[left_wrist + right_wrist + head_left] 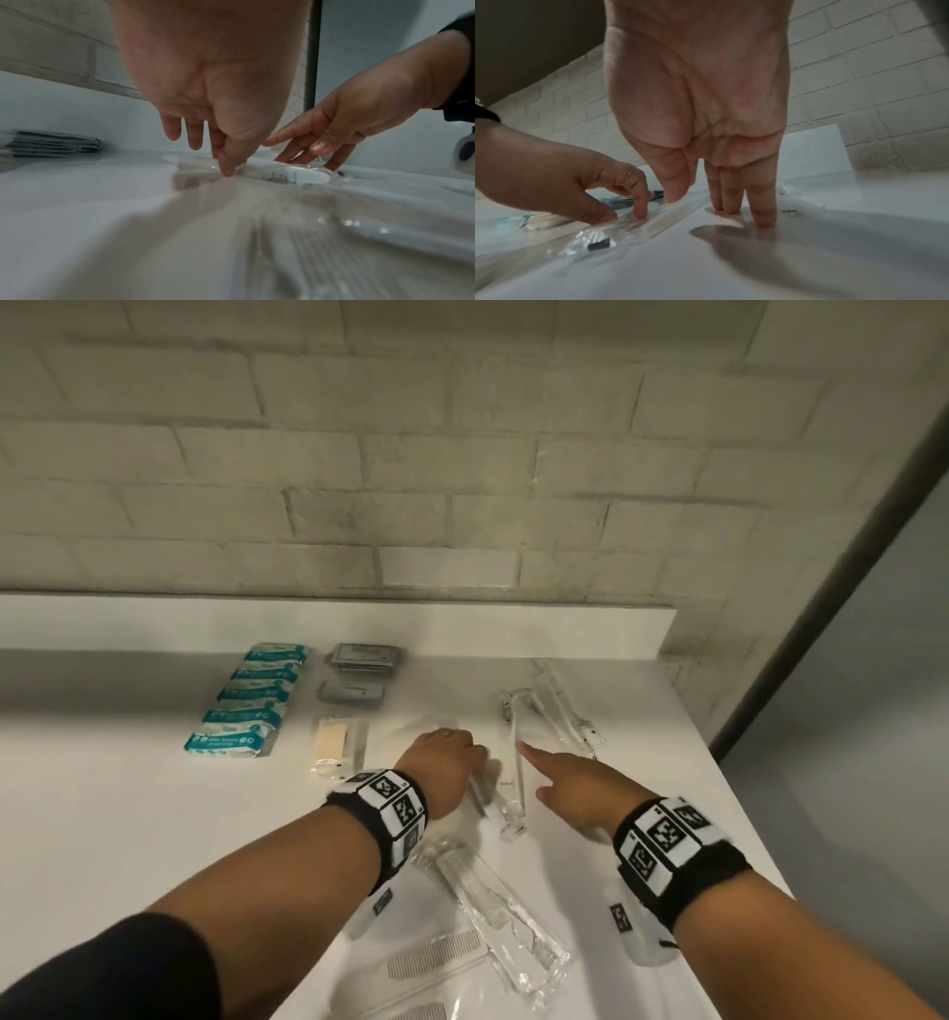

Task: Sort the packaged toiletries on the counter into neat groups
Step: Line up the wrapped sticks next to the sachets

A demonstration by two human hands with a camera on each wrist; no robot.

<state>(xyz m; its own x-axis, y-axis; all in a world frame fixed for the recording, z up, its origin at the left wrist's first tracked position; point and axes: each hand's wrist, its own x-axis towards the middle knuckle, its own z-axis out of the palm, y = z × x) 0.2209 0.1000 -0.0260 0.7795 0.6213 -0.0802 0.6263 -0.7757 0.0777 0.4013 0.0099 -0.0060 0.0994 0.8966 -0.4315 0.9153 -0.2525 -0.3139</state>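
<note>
Several clear-wrapped toothbrushes lie mid-counter. My left hand reaches down onto one wrapped toothbrush, its fingertips pressing the clear wrapper beside the white handle. Just right of it, my right hand is stretched flat and holds nothing. Its index finger points at a second wrapped toothbrush, and its straight fingers touch the counter. In the right wrist view the left hand presses a finger onto the wrapper. Wrapped combs lie under my forearms.
Teal packets form a column at the back left. Beside them are stacked grey sachets, a further grey sachet and a beige bar in a clear pack. More wrapped toothbrushes lie at the right. The counter edge runs along the right.
</note>
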